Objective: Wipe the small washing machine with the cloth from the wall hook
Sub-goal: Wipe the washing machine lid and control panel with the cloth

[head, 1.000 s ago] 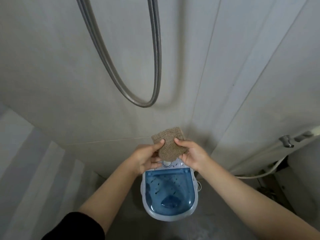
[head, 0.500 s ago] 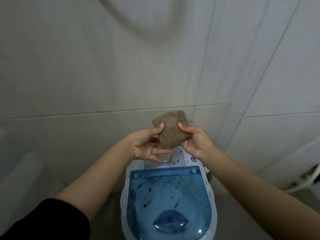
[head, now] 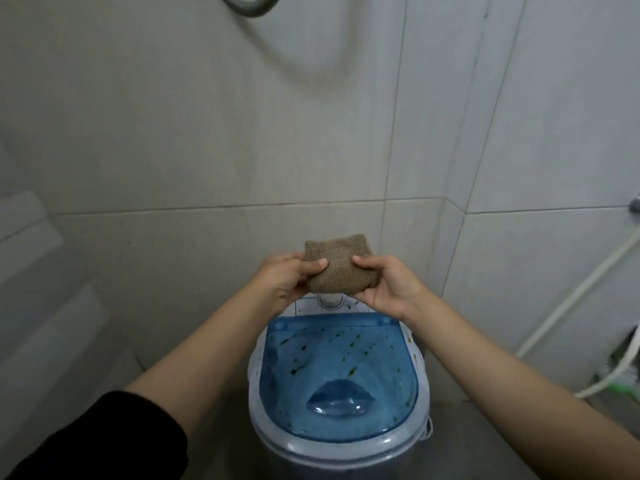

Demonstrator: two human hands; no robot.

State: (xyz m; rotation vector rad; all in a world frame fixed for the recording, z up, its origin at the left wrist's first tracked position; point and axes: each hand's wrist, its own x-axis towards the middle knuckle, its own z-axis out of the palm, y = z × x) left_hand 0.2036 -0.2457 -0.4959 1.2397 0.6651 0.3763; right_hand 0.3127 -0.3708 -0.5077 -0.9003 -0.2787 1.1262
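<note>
Head view, one item per line as seen from beside the person.

Cloth [head: 337, 266]: brown, coarse weave, bunched into a thick folded pad; held in the air between both hands, above the control end of the washing machine and in front of the tiled wall [head: 207, 133]. Not touching the machine.

Left hand [head: 287, 277]: thumb laid on the near face of the cloth at its left side, fingers [head: 313, 264] curled behind and under it, closed on the fabric.

Right hand [head: 388, 285]: thumb pressed on the cloth's right side, remaining digits wrapped beneath, likewise gripping it.

Small washing machine [head: 337, 441]: white body, standing on the floor below the hands, close to the wall. Its translucent blue lid [head: 341, 379] was down, rounded at the near edge, with a moulded recess near the front. Dark green and brown specks lay scattered over the lid, thickest toward the hinge edge.

Control dial [head: 329, 301]: round, white, on the panel at the machine's far edge, partly hidden by the cloth.

Sleeve [head: 104, 441]: black, pushed up the left forearm.

Shower hose [head: 247, 5]: grey loop at the upper edge.

White hose [head: 571, 306]: ran down the right-hand wall.
</note>
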